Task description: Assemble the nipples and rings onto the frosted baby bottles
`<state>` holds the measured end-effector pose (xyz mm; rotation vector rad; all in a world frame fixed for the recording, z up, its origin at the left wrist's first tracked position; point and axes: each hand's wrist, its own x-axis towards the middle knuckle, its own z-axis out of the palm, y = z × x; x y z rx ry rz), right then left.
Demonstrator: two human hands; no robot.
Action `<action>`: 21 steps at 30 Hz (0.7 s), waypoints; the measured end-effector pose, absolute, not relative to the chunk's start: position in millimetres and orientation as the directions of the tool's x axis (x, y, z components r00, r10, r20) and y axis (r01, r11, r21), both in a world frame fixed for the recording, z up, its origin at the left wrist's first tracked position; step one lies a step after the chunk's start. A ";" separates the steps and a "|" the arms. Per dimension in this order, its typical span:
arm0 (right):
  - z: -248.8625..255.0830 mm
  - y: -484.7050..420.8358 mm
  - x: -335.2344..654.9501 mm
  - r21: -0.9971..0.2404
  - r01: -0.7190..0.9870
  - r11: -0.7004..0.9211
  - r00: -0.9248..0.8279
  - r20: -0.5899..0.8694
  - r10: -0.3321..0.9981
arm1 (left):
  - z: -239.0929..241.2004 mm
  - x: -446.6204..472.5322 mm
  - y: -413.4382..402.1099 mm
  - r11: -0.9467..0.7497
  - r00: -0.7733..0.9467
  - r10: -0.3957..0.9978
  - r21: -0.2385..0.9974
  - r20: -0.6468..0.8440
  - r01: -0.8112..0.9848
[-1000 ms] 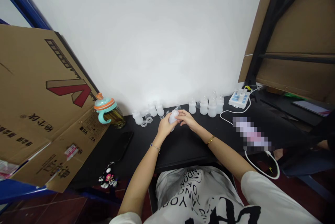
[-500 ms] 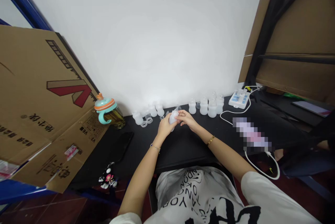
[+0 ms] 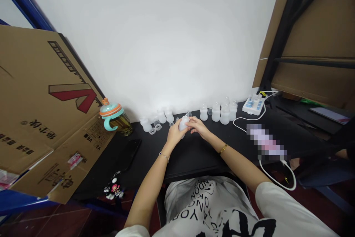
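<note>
My left hand (image 3: 174, 133) is wrapped round a small translucent white bottle (image 3: 183, 122) just above the black table (image 3: 194, 152). My right hand (image 3: 198, 126) pinches the same bottle from the right, fingers closed on its upper part. Behind the hands, along the wall, stand a left cluster of similar small bottles (image 3: 162, 116) with loose clear rings (image 3: 152, 131) and a right cluster of bottles (image 3: 220, 112).
A teal and orange cup (image 3: 113, 117) stands at the left by a large cardboard box (image 3: 41, 115). A black phone (image 3: 130, 152) and a small toy figure (image 3: 113, 189) lie near the front left. A white power strip (image 3: 253, 104) with its cable (image 3: 277, 178) sits right.
</note>
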<state>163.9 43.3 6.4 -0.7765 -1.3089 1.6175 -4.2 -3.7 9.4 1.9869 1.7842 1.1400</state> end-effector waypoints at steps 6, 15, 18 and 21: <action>5.8 43.6 164.0 -0.967 -0.251 -0.050 -0.402 0.057 0.914 | 9.2 -4.1 -3.8 -0.242 -0.037 0.919 0.636 0.392 0.733; 5.1 44.4 164.1 -0.970 -0.241 -0.040 -0.403 0.062 0.913 | 5.6 -3.7 -2.8 -0.251 -0.041 0.911 0.630 0.410 0.735; 5.6 44.4 164.0 -0.969 -0.245 -0.042 -0.405 0.063 0.912 | 5.7 -3.9 -2.8 -0.250 -0.035 0.916 0.636 0.400 0.730; 6.2 44.1 164.1 -0.970 -0.240 -0.043 -0.407 0.061 0.911 | 6.3 -3.8 -3.0 -0.241 -0.040 0.919 0.641 0.391 0.729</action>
